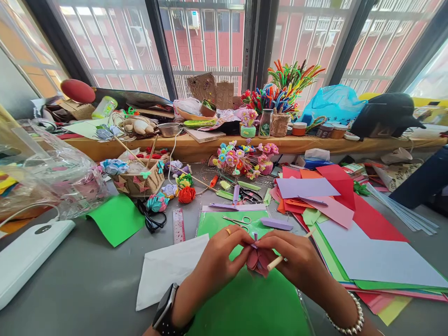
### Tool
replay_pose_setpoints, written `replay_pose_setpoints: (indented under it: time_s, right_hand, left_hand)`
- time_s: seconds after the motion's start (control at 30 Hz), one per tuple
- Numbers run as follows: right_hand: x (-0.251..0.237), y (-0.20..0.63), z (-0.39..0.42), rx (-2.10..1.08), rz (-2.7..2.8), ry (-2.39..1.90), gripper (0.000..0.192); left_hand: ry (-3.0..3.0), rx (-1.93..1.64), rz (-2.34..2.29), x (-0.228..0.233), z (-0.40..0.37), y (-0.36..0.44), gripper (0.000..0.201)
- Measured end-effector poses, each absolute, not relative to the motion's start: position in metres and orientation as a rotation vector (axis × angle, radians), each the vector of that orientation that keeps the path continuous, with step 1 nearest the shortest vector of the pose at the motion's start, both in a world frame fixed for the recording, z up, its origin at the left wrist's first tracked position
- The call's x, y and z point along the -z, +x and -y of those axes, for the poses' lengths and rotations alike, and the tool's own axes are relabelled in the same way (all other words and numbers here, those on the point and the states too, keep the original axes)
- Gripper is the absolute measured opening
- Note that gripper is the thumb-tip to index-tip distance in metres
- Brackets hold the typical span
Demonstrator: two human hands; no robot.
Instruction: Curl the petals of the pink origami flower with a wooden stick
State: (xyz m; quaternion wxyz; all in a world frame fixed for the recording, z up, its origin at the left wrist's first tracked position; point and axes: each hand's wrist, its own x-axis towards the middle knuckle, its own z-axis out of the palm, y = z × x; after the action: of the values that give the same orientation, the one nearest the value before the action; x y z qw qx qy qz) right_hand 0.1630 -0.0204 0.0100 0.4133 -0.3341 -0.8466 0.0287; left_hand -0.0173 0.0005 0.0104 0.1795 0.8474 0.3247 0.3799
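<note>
My left hand [222, 252] and my right hand [297, 254] meet over the green work mat. Between their fingertips they pinch a dusky pink paper flower [258, 267], with a narrow purple paper piece [255, 238] at its top. A thin wooden stick [276, 262] also lies in my right hand, passing under the fingers, with one end pointing toward the flower. Just beyond my hands, small scissors [245, 220] and a folded purple paper strip [276, 224] rest on the green mat [245, 308]. My fingers partly hide the flower.
Coloured paper sheets [381, 254] are piled at right. A white sheet [171, 270], a pink ruler [178, 225] and black glasses [153, 217] lie left. Paper flowers [186, 195] and a basket [140, 179] stand behind; a white power bank [35, 256] lies far left.
</note>
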Motion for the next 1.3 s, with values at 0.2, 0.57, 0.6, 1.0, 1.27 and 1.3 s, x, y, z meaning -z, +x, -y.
replay_pose_setpoints:
  time_s: [0.2, 0.57, 0.6, 1.0, 1.27, 1.3]
  right_hand:
    - [-0.007, 0.161, 0.019, -0.035, 2.125, -0.813, 0.014]
    - [-0.009, 0.162, 0.018, 0.009, 2.123, -0.78, 0.013]
    - [-0.01, 0.162, 0.018, -0.003, 2.112, -0.782, 0.013]
    - [-0.018, 0.16, 0.02, -0.191, 2.054, -0.672, 0.011]
    - [-0.014, 0.161, 0.019, -0.191, 2.04, -0.756, 0.015]
    - [-0.015, 0.161, 0.019, -0.201, 2.048, -0.761, 0.014]
  left_hand:
    - [2.358, -0.941, -0.92, -0.012, 0.0, -0.021, 0.009]
    - [2.291, -0.997, -0.894, -0.013, -0.002, -0.023, 0.008]
    - [2.243, -0.984, -0.882, -0.016, -0.002, -0.025, 0.008]
    - [1.362, -0.774, -0.715, -0.018, -0.007, -0.024, 0.021]
    - [1.379, -0.789, -0.747, -0.016, -0.008, -0.024, 0.014]
    - [1.383, -0.806, -0.771, -0.016, -0.008, -0.024, 0.014]
